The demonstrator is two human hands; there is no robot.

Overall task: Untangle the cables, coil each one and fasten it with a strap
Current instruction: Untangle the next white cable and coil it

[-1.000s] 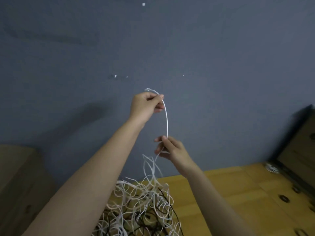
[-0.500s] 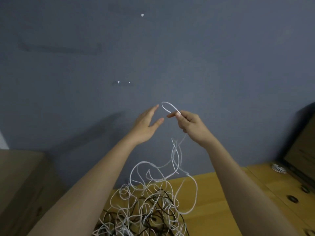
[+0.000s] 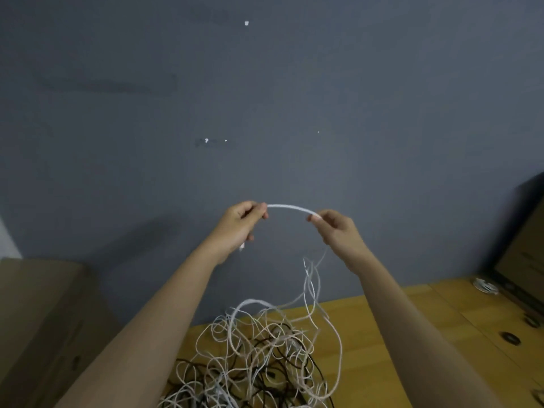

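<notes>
you are at the pulling-out step. your left hand [image 3: 239, 223] pinches one end of a white cable [image 3: 290, 208], and your right hand [image 3: 335, 231] pinches it a little way along, so a short arch of it hangs between them, high above the cable pile [image 3: 256, 357]. the rest of it drops from your right hand down into the pile on the wooden table [image 3: 382, 334]. no coil is made yet, i think. next, draw out more cable slowly, and stop if it snags on the black ones.
</notes>
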